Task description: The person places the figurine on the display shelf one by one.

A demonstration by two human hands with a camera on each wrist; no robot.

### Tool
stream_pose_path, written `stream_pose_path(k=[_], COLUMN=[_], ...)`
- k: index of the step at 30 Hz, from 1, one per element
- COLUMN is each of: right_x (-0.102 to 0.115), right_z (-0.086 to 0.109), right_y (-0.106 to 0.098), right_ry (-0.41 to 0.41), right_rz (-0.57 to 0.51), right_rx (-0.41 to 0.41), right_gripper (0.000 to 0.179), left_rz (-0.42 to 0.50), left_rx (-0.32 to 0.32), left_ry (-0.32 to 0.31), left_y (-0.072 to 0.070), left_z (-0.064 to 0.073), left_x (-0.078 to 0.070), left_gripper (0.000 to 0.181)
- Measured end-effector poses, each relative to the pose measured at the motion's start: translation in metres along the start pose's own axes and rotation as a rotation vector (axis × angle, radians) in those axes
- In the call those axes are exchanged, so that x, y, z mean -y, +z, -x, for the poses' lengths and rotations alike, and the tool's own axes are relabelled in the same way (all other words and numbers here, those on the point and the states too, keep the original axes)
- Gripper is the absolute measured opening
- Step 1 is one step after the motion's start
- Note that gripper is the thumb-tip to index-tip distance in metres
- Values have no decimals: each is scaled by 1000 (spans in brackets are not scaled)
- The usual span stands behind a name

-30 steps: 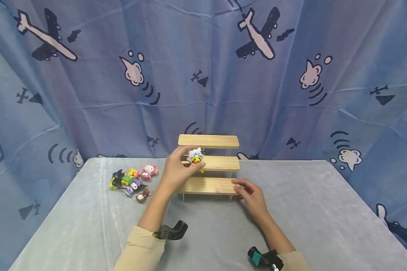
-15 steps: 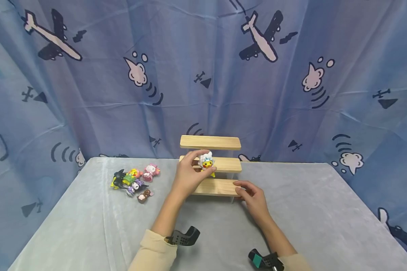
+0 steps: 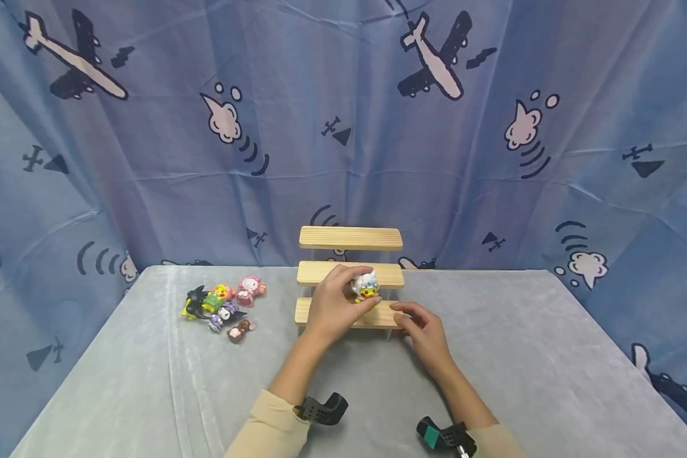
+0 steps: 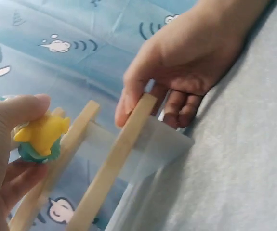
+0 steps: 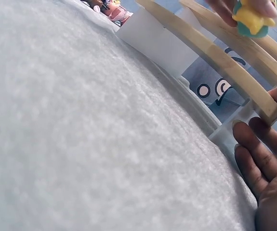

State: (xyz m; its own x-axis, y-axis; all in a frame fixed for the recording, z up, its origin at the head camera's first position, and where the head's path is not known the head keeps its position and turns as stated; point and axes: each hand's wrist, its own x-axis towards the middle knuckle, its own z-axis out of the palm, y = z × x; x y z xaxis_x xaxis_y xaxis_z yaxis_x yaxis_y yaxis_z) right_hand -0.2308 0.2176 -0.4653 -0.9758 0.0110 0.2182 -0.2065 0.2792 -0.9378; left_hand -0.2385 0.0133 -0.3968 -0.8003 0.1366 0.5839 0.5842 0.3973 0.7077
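A small yellow figurine with a white hat (image 3: pixel 366 286) is pinched between the thumb and fingers of my left hand (image 3: pixel 333 308). It hovers just above the lowest board of a three-tier wooden display stand (image 3: pixel 387 315). The left wrist view shows the yellow and teal underside of the figurine (image 4: pixel 44 134), apart from the boards. My right hand (image 3: pixel 428 337) grips the right end of that lowest board. In the right wrist view its thumb side is on the board (image 5: pixel 268 108), with other fingers below, beside the translucent side support (image 5: pixel 237 118).
Several small figurines lie in a cluster at the table's left, among them a pink one (image 3: pixel 250 291), a purple one (image 3: pixel 225 316) and a brown one (image 3: pixel 240 331). A pale cloth covers the table (image 3: pixel 521 356). A blue patterned curtain (image 3: pixel 343 114) hangs behind.
My left hand has carried the figurine rightward and down, from in front of the middle board to just over the lowest one. My right hand stays at the board's end.
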Motion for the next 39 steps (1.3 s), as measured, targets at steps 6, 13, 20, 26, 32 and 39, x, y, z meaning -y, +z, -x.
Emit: stream_pose_path(k=[6, 13, 20, 26, 32, 39], right_x=[2, 2, 3, 4, 4, 3], right_z=[1, 0, 0, 2, 2, 2], right_y=[1, 1, 1, 1, 1, 0], right_ry=[-12, 15, 28, 31, 17, -2], right_rz=[-29, -6, 11, -9, -30, -42], right_rx=[-2, -7, -6, -5, 7, 16], right_gripper=[24, 24, 24, 25, 25, 25], left_rz=[-97, -11, 22, 17, -67, -110], left_rx=[-15, 17, 40, 38, 35, 32], left_ry=[-13, -59, -78, -65, -3, 34], left_y=[5, 7, 11, 17, 25, 30], left_z=[2, 3, 4, 6, 10, 13], left_x=[-1, 0, 2, 3, 5, 7], left_gripper=[51, 50, 50, 49, 47, 46])
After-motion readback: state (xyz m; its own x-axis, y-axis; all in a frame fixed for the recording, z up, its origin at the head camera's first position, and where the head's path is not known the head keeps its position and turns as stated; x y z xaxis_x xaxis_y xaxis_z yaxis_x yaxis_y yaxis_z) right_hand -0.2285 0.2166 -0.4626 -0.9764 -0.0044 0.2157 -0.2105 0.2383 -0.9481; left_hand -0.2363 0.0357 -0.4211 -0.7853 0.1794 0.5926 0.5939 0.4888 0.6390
